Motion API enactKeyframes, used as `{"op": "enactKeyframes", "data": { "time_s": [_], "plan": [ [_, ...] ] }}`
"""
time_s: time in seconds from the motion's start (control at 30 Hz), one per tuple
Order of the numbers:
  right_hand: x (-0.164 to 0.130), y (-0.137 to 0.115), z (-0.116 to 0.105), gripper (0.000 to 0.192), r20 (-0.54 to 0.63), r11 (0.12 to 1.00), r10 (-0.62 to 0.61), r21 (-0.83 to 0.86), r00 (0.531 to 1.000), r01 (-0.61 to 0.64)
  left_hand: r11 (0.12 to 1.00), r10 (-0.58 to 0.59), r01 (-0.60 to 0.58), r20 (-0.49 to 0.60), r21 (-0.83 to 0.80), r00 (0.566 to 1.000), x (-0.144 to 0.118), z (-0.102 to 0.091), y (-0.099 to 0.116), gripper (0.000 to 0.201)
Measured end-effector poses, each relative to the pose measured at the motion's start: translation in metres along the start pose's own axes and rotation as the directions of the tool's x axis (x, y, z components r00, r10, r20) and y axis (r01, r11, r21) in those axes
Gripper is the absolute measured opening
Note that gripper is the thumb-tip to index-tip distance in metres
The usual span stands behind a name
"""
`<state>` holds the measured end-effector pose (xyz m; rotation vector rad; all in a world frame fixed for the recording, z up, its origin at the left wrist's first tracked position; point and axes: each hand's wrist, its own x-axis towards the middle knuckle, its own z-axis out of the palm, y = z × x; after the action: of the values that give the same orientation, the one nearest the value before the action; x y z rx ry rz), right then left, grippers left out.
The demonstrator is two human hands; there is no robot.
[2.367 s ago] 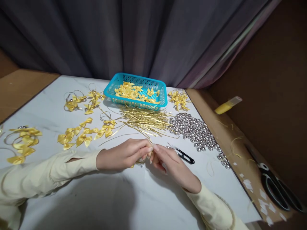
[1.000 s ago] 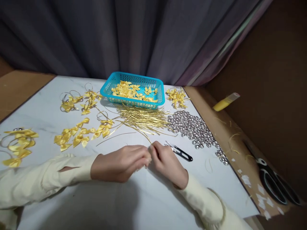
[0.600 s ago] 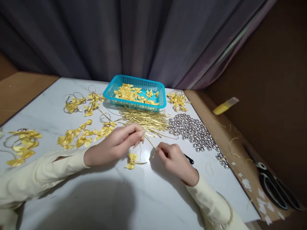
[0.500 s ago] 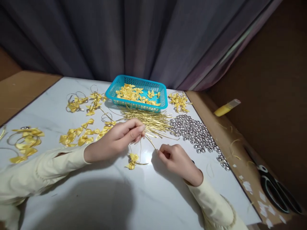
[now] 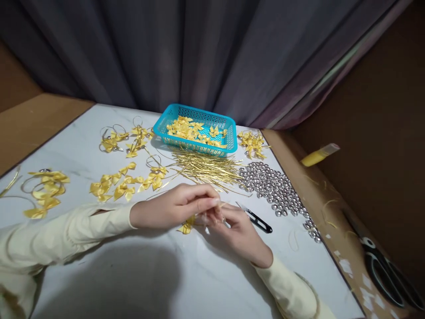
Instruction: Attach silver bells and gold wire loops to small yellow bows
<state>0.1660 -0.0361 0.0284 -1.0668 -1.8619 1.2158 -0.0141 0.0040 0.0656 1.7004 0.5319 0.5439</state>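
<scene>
one partly hidden yellow bow [image 5: 187, 227] slants down-left below the left hand [image 5: 177, 205].

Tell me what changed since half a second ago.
The left hand moved right and nearer the person, the right hand shifted left, so they meet; the gold strand once stretched between them can't be made out. The black snips came uncovered. The blue basket, gold pile and silver beads stayed put.

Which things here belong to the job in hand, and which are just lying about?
In the work, it seems: yellow bow by the left hand; gold strips; silver beads; blue basket; probably the black snips near the right hand.
Lying about, it seems: large scissors; paper scraps; yellow tube, all off the white surface.
</scene>
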Motion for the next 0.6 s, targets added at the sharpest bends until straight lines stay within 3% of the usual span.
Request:
{"op": "enactKeyframes", "data": {
  "time_s": [0.13,0.23,0.3,0.4,0.47,0.6],
  "plan": [
    [-0.001,0.003,-0.008,0.021,-0.080,0.987,0.079,0.144,0.994,-0.067,0.976,0.035,-0.025,-0.045,0.217,0.998,0.005,-0.011,-0.009,0.018],
    [-0.004,0.003,-0.019,0.020,-0.140,0.943,0.156,0.315,0.978,-0.105,0.922,-0.108,0.123,-0.059,0.366,0.992,0.006,-0.021,-0.020,0.026],
    [-0.007,0.001,-0.026,0.019,-0.171,0.900,0.175,0.428,0.970,-0.087,0.877,-0.238,0.172,0.094,0.449,0.967,0.003,-0.025,-0.026,0.036],
    [-0.009,-0.003,-0.034,0.019,-0.192,0.838,0.201,0.542,0.961,-0.067,0.843,-0.281,0.070,0.323,0.534,0.904,-0.003,-0.026,-0.032,0.034],
    [-0.010,-0.006,-0.040,0.019,-0.202,0.821,0.223,0.566,0.954,-0.072,0.832,-0.269,0.024,0.365,0.555,0.891,-0.006,-0.024,-0.035,0.028],
    [-0.011,-0.008,-0.050,0.018,-0.224,0.800,0.256,0.595,0.940,-0.076,0.831,-0.254,0.030,0.331,0.555,0.909,-0.006,-0.020,-0.039,0.014]
  ]
}}
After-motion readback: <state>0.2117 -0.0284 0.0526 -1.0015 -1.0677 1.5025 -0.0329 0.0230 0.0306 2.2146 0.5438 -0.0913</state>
